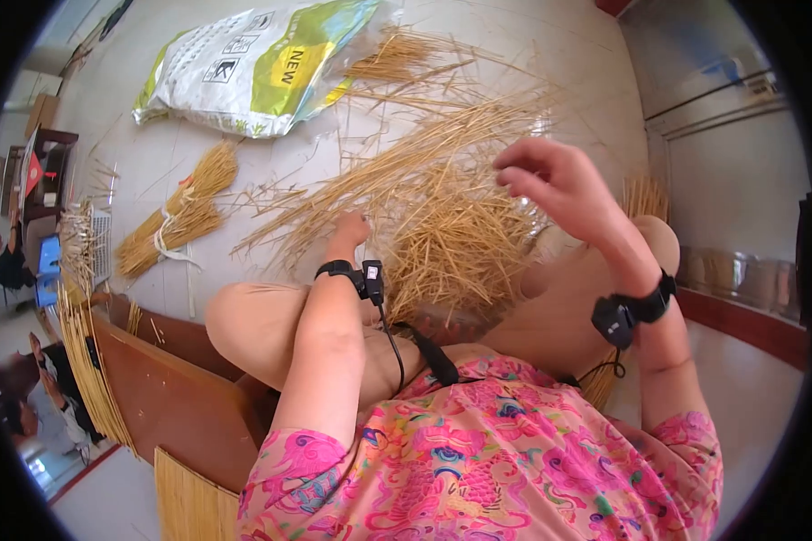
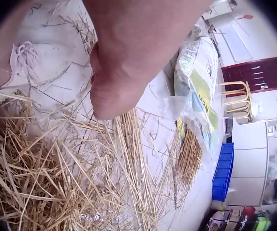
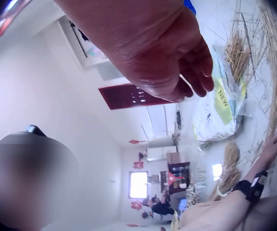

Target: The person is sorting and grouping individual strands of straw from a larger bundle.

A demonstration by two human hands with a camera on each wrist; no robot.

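My left hand (image 1: 354,227) is low over the floor, its fingers curled at a bunch of long straw stalks (image 2: 134,163). In the left wrist view the stalks run out from beneath that hand, and its fingertips are mostly hidden. My right hand (image 1: 555,180) is raised above the straw, fingers loosely bent, with nothing visible in them. Its bent fingers show again in the right wrist view, in front of the far room. Between my legs lies a tangled heap of short straw (image 1: 465,239).
Ahead lies a white and green sack (image 1: 253,68), with more straw (image 1: 397,56) at its mouth. A tied straw bundle (image 1: 176,212) rests on the tiles to the left. Beside my left leg stands a brown wooden piece (image 1: 171,383). Other people sit at far left.
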